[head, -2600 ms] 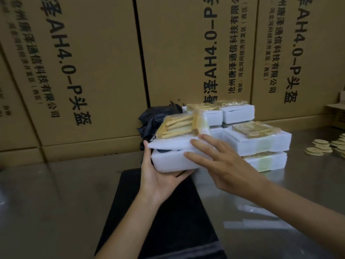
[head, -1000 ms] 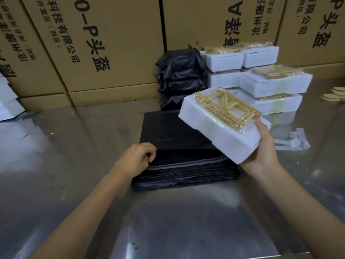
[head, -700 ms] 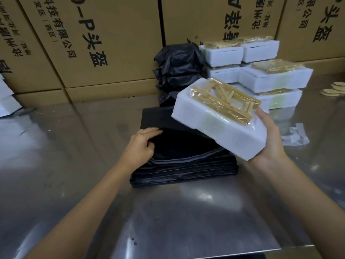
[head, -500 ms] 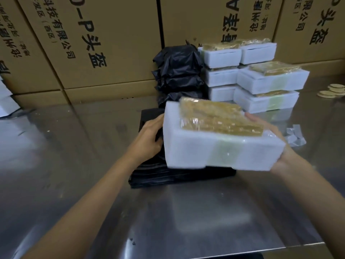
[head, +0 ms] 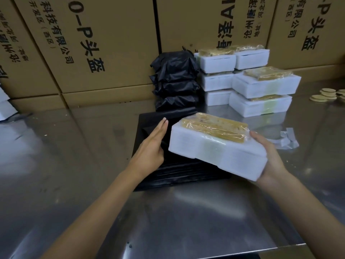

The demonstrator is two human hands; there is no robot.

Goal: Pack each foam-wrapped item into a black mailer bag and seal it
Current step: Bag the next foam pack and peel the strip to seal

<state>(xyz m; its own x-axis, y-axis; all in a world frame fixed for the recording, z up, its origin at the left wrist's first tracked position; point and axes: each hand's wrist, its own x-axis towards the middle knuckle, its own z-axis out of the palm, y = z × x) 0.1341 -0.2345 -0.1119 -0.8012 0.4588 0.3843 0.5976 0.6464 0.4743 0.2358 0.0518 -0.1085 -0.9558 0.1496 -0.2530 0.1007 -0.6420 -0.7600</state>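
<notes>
Cartons (head: 104,43) printed "头盔", perhaps "AH"

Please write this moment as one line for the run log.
stage: bagging | right hand: holds foam-wrapped item | left hand: fingers straight, on mailer bag stack | item: not yet in bag

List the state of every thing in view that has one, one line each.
left hand: fingers straight, resting on the stack of black mailer bags.
right hand: grips the foam-wrapped item's right end.
foam-wrapped item: held tilted above the bags, not yet bagged.
stack of black mailer bags: flat on the table, unfilled.
packed black bags: filled, piled against the cartons.
other foam-wrapped items: stacked, unbagged.
</notes>
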